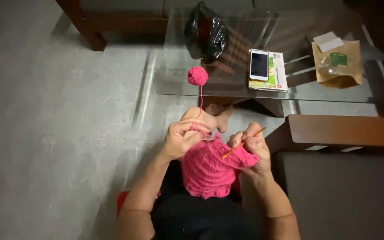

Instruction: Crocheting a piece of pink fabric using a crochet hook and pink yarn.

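Observation:
A pink crocheted piece [207, 171] hangs over my lap between both hands. My left hand [182, 138] pinches its upper left edge, with the pink strand wrapped over the fingers. My right hand [250, 151] grips the right edge together with an orange crochet hook [244, 143], whose tip points down-left into the stitches. The strand [200, 100] runs up from my left hand to a small pink yarn ball [197, 76] on the near left corner of the glass table [334, 95]. A bare foot [216, 118] shows just beyond the hands.
On the glass table lie a black plastic bag [206, 33], a white phone [259, 65] on a booklet [276, 73], and a brown paper pouch [338, 62]. A wooden armrest [347, 131] and dark seat cushion [343, 191] are at right. Grey tiled floor [67, 111] spreads left.

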